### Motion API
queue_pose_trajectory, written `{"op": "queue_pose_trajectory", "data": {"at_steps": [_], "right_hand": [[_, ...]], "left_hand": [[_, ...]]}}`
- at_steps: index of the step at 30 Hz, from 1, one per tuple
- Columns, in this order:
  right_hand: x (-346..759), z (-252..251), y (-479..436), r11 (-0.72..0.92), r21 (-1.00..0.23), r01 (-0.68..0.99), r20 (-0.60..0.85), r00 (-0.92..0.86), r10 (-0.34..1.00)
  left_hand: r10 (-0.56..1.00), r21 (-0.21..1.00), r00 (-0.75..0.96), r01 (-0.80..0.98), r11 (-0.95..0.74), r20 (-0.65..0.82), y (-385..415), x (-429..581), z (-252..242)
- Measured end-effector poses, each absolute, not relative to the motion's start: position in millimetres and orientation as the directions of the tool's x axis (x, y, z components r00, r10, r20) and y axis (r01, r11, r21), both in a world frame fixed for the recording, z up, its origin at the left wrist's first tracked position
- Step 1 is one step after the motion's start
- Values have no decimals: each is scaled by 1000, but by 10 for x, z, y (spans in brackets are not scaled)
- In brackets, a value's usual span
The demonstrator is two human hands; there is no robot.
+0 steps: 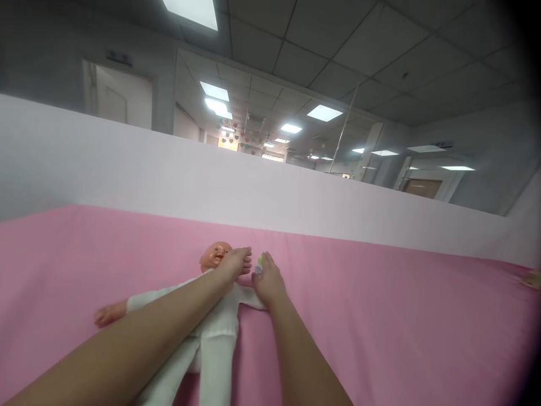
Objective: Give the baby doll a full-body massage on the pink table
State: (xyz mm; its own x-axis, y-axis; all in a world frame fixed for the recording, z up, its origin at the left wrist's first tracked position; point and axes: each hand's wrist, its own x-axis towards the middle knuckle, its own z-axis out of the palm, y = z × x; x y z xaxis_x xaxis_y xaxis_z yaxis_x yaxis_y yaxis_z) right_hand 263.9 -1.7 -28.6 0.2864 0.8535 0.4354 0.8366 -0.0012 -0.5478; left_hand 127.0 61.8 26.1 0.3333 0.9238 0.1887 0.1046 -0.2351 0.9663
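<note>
A baby doll [217, 310] in a white long-sleeved top and white trousers lies on its back on the pink cloth, its bald head towards the far side. My left hand [238, 263] reaches across the doll's chest and lies beside its chin, fingers loosely stretched to the right and apart. Just to the right, my right hand [269, 282] is above the doll's outstretched sleeve. Between its thumb and fingers shows a small green and pale lilac thing [259, 266], too small and partly covered to name. My left forearm hides part of the doll's body.
The pink cloth [359, 304] spreads wide to both sides. A low white wall [253, 192] runs along its far edge, with a large window or mirror above. A small skin-coloured object [531, 279] sits at the far right edge.
</note>
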Motion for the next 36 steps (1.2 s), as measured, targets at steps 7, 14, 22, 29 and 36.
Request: {"op": "queue_pose_trajectory", "data": {"at_steps": [7,14,22,29,36], "right_hand": [[2605,-222,-30,-43,-497,867,419,283,863],[2628,-215,-51,-62,-476,878,397,276,875],[2431,-169,-131,-161,-458,874,453,386,804],[1506,-37,-480,370,-333,867,593,-113,798],[1291,-77,-530,431,-318,845,425,-279,861]], "left_hand": [[921,993,387,-80,88,-50,647,1751,174],[955,954,292,-298,38,53,538,1465,208],[957,825,285,-552,122,49,198,486,134],[935,601,352,-738,308,-46,216,369,58],[866,496,493,-735,463,-77,248,272,65]]}}
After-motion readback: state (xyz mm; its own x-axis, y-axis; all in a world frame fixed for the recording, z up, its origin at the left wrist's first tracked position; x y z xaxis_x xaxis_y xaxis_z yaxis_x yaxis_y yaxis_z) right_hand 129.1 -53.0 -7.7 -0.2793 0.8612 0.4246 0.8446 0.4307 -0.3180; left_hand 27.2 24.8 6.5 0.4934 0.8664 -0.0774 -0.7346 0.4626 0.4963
